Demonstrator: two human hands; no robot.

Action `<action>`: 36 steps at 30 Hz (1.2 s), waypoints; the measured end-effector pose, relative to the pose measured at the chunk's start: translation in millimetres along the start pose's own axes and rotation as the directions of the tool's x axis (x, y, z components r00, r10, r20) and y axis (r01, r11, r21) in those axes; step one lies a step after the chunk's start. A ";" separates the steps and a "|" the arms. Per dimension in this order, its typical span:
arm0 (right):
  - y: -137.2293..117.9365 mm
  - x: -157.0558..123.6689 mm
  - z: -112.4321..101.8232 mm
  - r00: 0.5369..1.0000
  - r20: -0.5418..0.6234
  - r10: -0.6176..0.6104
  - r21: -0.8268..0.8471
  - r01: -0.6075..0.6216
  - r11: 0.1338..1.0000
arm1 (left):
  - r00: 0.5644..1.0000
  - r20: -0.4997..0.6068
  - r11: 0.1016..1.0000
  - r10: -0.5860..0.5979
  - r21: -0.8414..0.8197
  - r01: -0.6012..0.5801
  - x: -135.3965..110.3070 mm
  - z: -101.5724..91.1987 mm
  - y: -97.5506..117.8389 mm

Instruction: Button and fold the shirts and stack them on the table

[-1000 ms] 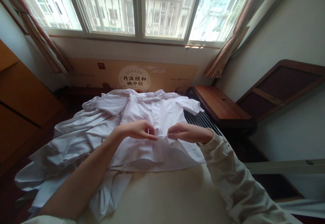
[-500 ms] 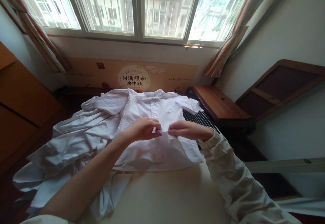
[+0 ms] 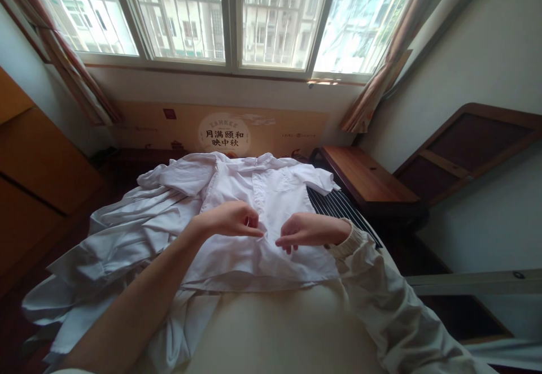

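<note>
A white short-sleeved shirt [image 3: 271, 264] lies spread out with its collar away from me and its hem toward me. A button placket runs down its middle. My left hand [image 3: 231, 220] pinches the shirt at the lower placket between thumb and fingertips, lifting a small peak of cloth. Just right of it, my right hand [image 3: 302, 230] hovers over the shirt front with loosely curled, slightly parted fingers and no cloth visible between them. The button at the left fingertips is too small to make out.
More white pleated clothing [image 3: 122, 238] is heaped along the left. A black-striped surface [image 3: 334, 207] shows right of the shirt, beside a wooden desk [image 3: 368, 173]. Beyond stand a printed board [image 3: 271, 128] and a barred window. The cream surface [image 3: 271, 329] is nearest me.
My right hand has let go of the shirt cloth and its fingers have loosened. Both hands have come slightly lower toward the hem. My left hand still pinches the placket.
</note>
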State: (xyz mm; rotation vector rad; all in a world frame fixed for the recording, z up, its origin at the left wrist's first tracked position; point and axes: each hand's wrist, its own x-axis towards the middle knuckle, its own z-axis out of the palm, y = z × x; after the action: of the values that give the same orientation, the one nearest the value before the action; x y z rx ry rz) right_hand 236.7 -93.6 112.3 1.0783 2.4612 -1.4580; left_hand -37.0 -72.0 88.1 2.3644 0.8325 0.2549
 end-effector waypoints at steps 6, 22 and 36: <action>21.2 3.3 -4.9 0.874 -0.480 0.074 -0.384 -0.285 0.878 | 0.965 -0.234 0.980 0.115 0.187 -0.071 6.5 7.8 -1.7; 109.2 -3.3 -45.1 0.646 -0.717 0.262 -0.015 -0.390 0.921 | 1.000 -0.024 0.999 0.020 0.031 -0.019 5.9 17.0 -13.1; 122.9 -25.8 -55.0 0.718 -0.578 0.388 0.014 -0.466 0.884 | 0.999 0.008 0.996 -0.034 -0.086 0.034 -1.1 0.1 -15.2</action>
State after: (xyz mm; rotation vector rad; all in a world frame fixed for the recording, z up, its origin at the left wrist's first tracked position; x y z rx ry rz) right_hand 345.4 -26.8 62.0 2.1312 2.3165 -0.8959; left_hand -45.4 -63.4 78.8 2.2676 0.8413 0.2643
